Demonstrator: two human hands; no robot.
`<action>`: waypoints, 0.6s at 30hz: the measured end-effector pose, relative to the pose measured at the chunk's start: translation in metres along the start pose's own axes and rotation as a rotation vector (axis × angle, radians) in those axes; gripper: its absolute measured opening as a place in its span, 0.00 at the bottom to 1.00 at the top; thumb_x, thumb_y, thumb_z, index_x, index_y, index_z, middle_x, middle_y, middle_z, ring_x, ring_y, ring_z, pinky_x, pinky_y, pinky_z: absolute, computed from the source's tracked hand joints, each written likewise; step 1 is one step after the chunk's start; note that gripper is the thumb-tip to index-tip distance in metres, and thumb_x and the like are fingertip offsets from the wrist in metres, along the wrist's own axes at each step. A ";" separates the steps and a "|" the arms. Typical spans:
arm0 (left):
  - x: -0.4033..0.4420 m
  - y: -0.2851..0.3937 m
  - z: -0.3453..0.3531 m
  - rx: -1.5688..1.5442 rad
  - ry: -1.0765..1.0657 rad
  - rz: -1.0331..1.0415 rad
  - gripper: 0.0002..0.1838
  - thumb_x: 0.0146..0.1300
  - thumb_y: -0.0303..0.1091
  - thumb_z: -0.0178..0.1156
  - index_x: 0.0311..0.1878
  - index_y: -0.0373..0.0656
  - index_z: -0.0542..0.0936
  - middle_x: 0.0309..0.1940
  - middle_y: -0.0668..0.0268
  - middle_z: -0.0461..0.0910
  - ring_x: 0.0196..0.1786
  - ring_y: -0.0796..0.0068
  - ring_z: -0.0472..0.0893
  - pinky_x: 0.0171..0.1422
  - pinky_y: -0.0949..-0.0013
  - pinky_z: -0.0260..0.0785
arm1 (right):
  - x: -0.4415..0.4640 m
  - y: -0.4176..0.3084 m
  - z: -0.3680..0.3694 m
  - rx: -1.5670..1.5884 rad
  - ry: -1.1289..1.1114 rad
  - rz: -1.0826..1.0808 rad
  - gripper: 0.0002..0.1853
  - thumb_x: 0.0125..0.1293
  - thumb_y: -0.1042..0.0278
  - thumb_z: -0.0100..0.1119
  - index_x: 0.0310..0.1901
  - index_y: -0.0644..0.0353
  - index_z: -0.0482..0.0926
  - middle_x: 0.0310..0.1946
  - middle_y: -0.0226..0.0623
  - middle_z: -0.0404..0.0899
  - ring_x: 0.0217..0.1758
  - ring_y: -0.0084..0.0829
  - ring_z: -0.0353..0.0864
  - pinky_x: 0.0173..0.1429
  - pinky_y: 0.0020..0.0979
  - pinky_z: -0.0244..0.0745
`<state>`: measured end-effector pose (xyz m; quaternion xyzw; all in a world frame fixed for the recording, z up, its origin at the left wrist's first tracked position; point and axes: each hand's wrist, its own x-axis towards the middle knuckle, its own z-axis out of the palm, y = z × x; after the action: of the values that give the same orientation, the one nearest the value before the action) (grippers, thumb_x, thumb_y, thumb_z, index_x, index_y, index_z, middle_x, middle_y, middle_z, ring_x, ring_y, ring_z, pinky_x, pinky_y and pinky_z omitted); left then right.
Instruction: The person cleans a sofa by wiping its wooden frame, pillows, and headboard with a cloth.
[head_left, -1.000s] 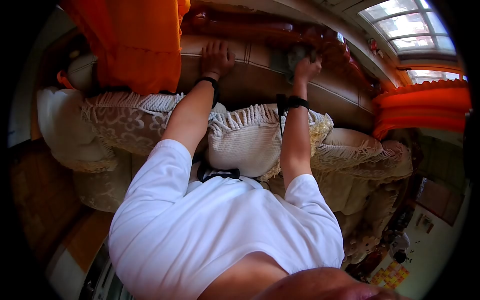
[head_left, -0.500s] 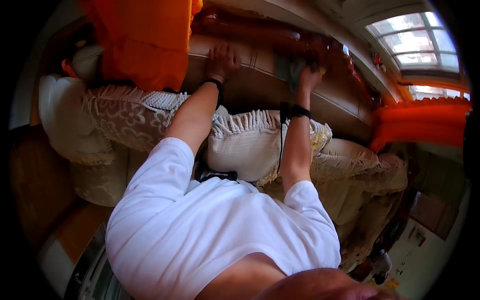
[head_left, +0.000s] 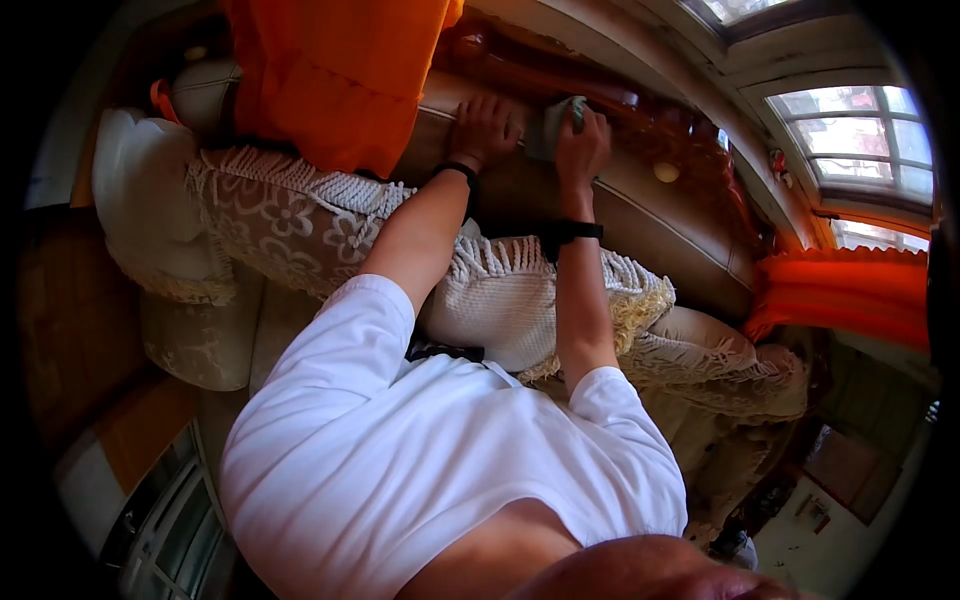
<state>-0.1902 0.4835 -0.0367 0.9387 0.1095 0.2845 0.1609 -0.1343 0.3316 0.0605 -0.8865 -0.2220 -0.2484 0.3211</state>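
Observation:
My left hand (head_left: 487, 130) lies on top of the tan leather sofa back (head_left: 640, 215), its fingers stretched out and nothing in them. Close to its right, my right hand (head_left: 583, 148) is closed around a grey-green cloth (head_left: 548, 130), which rests against the leather by the carved, glossy wooden trim (head_left: 600, 97). Part of the cloth is hidden behind the fingers. Below both forearms, a cream fringed cover (head_left: 500, 305) hangs over the sofa.
An orange curtain (head_left: 340, 80) drapes over the sofa back at the left. Another orange curtain (head_left: 840, 290) hangs below the paned window (head_left: 850, 130) on the right. A patterned brown cover (head_left: 275, 225) and a white cover (head_left: 150, 200) lie further left. A pale round knob (head_left: 665, 172) sits by the trim.
My right hand has moved left with the cloth, nearer to my left hand. The left hand stays on the sofa back. The whole view has shifted slightly.

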 end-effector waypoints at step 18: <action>0.003 0.012 -0.031 0.014 0.019 -0.040 0.15 0.54 0.45 0.59 0.41 0.47 0.77 0.42 0.59 0.77 0.49 0.54 0.75 0.54 0.49 0.65 | -0.006 0.016 -0.013 0.029 -0.207 0.012 0.24 0.66 0.52 0.60 0.57 0.59 0.79 0.49 0.48 0.80 0.54 0.52 0.78 0.56 0.45 0.74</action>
<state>-0.2036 0.4809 -0.0068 0.9346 0.1317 0.2895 0.1590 -0.1337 0.3098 0.0588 -0.9040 -0.2524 -0.1502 0.3108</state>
